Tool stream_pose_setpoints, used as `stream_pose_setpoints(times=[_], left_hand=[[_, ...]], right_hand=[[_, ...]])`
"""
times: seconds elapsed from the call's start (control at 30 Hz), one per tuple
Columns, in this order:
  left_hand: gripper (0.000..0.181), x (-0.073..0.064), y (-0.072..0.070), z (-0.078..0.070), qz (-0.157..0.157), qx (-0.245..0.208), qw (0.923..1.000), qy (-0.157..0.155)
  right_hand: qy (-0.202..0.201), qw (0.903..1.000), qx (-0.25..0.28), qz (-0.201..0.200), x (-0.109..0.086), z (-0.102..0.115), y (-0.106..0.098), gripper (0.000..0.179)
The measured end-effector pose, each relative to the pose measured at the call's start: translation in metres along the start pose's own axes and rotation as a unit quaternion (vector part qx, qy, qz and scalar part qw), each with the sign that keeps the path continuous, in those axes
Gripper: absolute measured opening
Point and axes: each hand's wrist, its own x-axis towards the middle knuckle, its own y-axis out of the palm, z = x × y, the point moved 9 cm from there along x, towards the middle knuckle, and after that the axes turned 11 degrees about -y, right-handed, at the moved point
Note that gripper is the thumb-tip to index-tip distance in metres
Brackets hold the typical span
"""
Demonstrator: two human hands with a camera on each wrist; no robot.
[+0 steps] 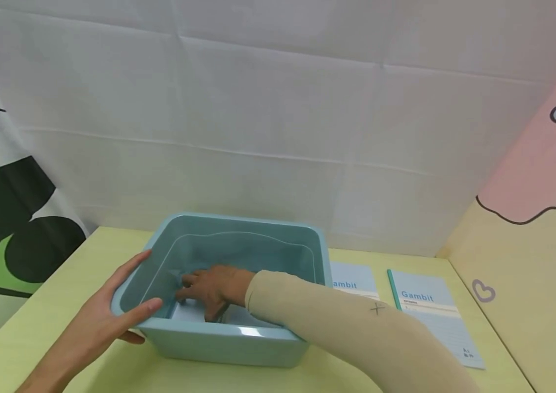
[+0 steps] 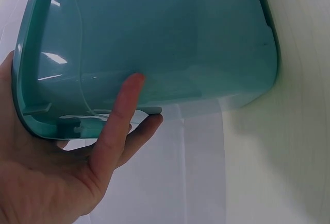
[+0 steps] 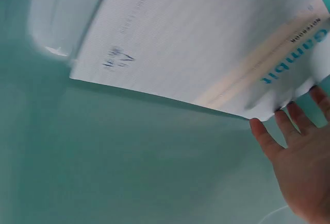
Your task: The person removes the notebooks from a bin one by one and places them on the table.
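A blue-green plastic basin (image 1: 231, 343) stands on the table. My left hand (image 1: 93, 325) holds its near left corner, the thumb lying over the front rim; in the left wrist view the hand (image 2: 62, 183) wraps that corner. My right hand (image 1: 219, 285) reaches down into the basin, fingers spread. On the basin floor lies a pale notebook (image 3: 191, 38) marked "Gambit". In the right wrist view, the fingertips (image 3: 256, 125) of my right hand touch the notebook's edge, which bends slightly there. A clear plastic-looking object (image 3: 64, 15) lies beside it.
Right of the basin lie two more Gambit notebooks: one (image 1: 352, 273) partly behind my right sleeve, the other (image 1: 425, 300) with a teal spine. A white sheet (image 1: 278, 109) hangs behind the pale yellow table (image 1: 125, 371). A printed panel (image 1: 543, 295) borders the right side.
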Motion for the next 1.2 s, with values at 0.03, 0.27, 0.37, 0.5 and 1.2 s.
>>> stream_pose_setpoints(times=[0.03,0.27,0.37,0.5,1.2], left_hand=[[0.088,0.0,0.0,0.0,0.0,-0.001,1.0,0.001],[0.088,0.001,-0.001,0.0,-0.003,0.007,1.0,-0.001],[0.088,0.001,-0.001,0.001,-0.003,0.009,0.9999,-0.003],[0.088,0.001,-0.001,0.003,0.001,0.01,0.9999,-0.008],[0.086,0.001,-0.001,0.001,0.001,0.002,1.0,-0.003]], right_hand=[[0.001,1.0,0.0,0.003,0.0,0.0,0.0,0.082],[-0.027,0.9993,-0.019,-0.016,-0.001,0.005,-0.006,0.079],[-0.029,0.9993,-0.025,-0.007,-0.002,0.007,-0.007,0.078],[-0.024,0.9987,-0.045,0.001,-0.003,0.008,-0.008,0.071],[-0.016,0.9907,-0.122,-0.057,-0.006,0.004,-0.027,0.077]])
